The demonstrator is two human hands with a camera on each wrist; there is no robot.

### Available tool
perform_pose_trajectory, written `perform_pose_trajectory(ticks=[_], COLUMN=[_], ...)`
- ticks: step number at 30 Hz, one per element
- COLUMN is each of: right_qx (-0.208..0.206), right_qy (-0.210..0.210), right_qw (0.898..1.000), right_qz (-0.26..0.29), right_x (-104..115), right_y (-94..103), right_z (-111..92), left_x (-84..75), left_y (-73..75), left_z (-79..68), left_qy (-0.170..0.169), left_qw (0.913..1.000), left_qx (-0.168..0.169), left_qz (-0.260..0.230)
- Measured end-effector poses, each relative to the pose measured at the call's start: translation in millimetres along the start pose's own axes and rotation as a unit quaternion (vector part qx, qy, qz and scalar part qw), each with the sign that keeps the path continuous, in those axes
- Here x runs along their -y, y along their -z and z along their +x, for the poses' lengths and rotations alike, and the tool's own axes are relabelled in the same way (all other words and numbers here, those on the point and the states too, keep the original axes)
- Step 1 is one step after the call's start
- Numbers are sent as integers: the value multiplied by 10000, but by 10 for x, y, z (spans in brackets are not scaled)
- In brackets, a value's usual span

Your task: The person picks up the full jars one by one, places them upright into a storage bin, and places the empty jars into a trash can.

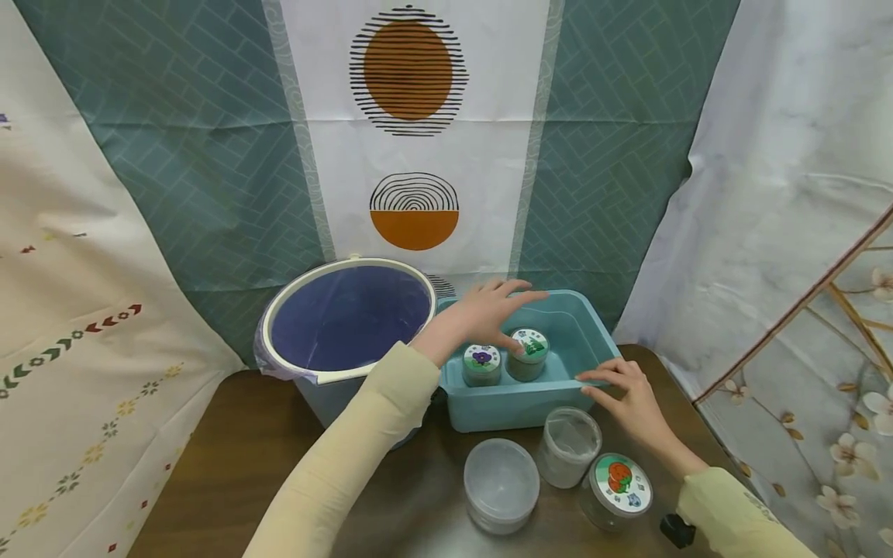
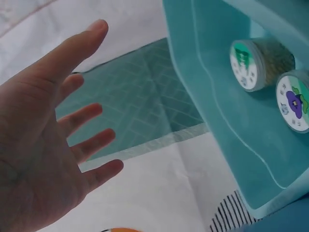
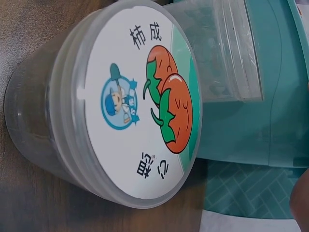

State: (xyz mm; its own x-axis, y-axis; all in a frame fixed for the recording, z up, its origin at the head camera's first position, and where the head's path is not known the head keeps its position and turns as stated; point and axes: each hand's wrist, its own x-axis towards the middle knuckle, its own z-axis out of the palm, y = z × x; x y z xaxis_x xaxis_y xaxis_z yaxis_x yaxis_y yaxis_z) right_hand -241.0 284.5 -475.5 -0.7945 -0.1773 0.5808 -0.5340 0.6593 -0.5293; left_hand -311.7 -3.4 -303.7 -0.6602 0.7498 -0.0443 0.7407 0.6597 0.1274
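My left hand (image 1: 491, 310) hovers over the light-blue bin (image 1: 502, 403), thumb and fingers spread with nothing between them. Inside the bin are two lidded clear jars: one with a purple flower label (image 1: 482, 358), one with a green plant label (image 1: 532, 345). At the bin's front right corner is my right hand (image 1: 631, 395), its thumb and fingers parted right at the rim. Nearest its wrist stands a jar with an orange persimmon label (image 1: 620, 474), large in the right wrist view. Most of the right hand lies outside that view.
Left of the bin stands a large bucket (image 1: 307, 387) with a dark blue liner and white rim. Two clear plastic tubs (image 1: 501, 477) stand on the brown table (image 1: 209, 457) before the bin. A small black object (image 1: 677, 531) lies by the right sleeve. Fabric hangs behind and at both sides.
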Motion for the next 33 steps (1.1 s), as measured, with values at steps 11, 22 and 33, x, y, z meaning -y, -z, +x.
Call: perform_pose_trajectory(ticks=[11, 22, 33], right_qx=[-62, -112, -84], right_qy=[3, -90, -52], right_qw=[10000, 9999, 10000], right_qz=[-23, -46, 10], right_x=[-6, 26, 18], right_y=[-4, -4, -22], right_z=[-41, -25, -18], left_x=[-28, 73, 283], left_y=[-10, 25, -142], left_z=[-706, -1557, -2115], left_qy=[141, 689, 836], left_qw=[9904, 9602, 9289], left_qx=[-1132, -2418, -3435], left_qz=[-778, -1218, -1100])
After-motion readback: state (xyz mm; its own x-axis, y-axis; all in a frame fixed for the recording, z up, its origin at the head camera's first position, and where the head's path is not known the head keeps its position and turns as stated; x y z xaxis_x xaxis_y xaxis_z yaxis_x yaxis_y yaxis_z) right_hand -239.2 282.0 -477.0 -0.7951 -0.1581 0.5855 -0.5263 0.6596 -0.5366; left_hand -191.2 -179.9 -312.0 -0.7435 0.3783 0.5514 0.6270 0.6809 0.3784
